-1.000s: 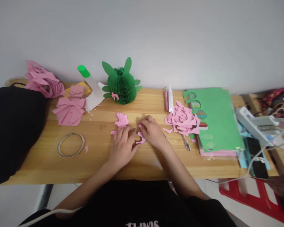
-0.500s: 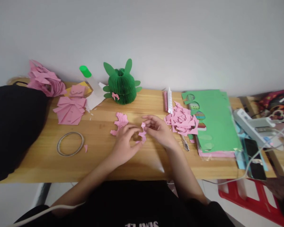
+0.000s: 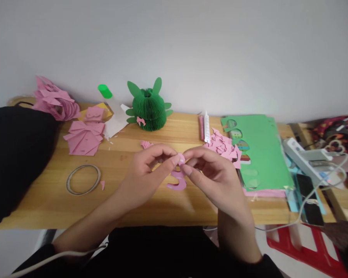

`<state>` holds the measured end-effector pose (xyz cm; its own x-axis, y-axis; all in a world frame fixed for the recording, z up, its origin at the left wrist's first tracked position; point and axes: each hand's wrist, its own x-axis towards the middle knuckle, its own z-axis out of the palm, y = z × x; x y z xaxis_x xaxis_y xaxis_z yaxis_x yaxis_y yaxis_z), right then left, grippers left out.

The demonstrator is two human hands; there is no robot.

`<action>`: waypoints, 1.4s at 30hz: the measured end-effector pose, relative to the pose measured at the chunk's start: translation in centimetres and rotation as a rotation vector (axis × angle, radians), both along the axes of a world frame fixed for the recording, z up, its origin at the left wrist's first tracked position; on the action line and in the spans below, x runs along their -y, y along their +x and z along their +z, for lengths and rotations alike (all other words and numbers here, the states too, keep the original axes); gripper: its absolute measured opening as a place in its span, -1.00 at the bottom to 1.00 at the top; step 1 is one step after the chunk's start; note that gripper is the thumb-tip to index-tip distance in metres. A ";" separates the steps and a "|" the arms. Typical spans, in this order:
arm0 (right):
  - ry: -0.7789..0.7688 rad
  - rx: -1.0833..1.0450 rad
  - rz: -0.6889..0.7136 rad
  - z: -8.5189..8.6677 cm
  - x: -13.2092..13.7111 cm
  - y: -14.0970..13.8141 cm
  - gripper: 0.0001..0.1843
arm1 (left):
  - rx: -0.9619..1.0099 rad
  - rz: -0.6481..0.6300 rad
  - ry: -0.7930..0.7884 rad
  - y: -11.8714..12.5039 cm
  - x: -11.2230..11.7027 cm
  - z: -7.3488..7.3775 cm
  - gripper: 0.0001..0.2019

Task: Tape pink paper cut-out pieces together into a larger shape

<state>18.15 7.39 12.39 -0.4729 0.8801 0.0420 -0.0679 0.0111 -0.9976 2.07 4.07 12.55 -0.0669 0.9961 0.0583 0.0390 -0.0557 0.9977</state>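
Note:
Both hands meet over the middle of the wooden table (image 3: 127, 208). Between thumb and fingers, my left hand (image 3: 150, 173) pinches the upper end of a curvy pink paper cutout (image 3: 178, 184). My right hand (image 3: 214, 173) grips the same end from the other side. The cutout's lower curl hangs free below the fingertips. Behind my left hand lies another pink cutout stack (image 3: 146, 144), mostly hidden by it. Farther back stands a green honeycomb-paper figure (image 3: 149, 110) with leaf-like ears and a small pink bow (image 3: 140, 121) on its front.
Pink paper scraps (image 3: 222, 144) and a white glue tube (image 3: 207, 127) lie to the right, beside green paper sheets (image 3: 261, 154). A tape roll (image 3: 83, 180), folded pink paper (image 3: 84, 139) and a black bag (image 3: 17, 162) are left. A phone (image 3: 309, 200) and power strip (image 3: 304, 160) sit far right.
The hands have come together and closer to me, both now pinching the cutout's top end. The cutout has turned, its curl hanging lower. The view has shifted slightly.

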 end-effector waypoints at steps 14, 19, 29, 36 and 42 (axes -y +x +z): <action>0.094 -0.002 -0.214 0.7 1.6 -0.4 -0.88 | -0.228 0.208 0.205 0.6 1.1 0.3 -0.96; 0.200 0.093 -0.259 0.7 1.8 -0.6 -0.91 | -0.402 0.271 0.360 0.7 1.2 0.5 -0.90; 0.451 0.217 -0.330 1.3 2.3 -0.6 -0.82 | -0.794 0.286 0.525 0.7 1.8 1.5 -0.84; 0.562 0.245 -0.329 1.6 2.7 -0.6 -0.72 | -0.856 0.228 0.564 0.4 1.9 1.8 -0.81; 0.639 0.274 -0.339 1.9 3.0 -0.5 -0.69 | -0.915 0.152 0.611 -0.1 2.1 2.0 -0.78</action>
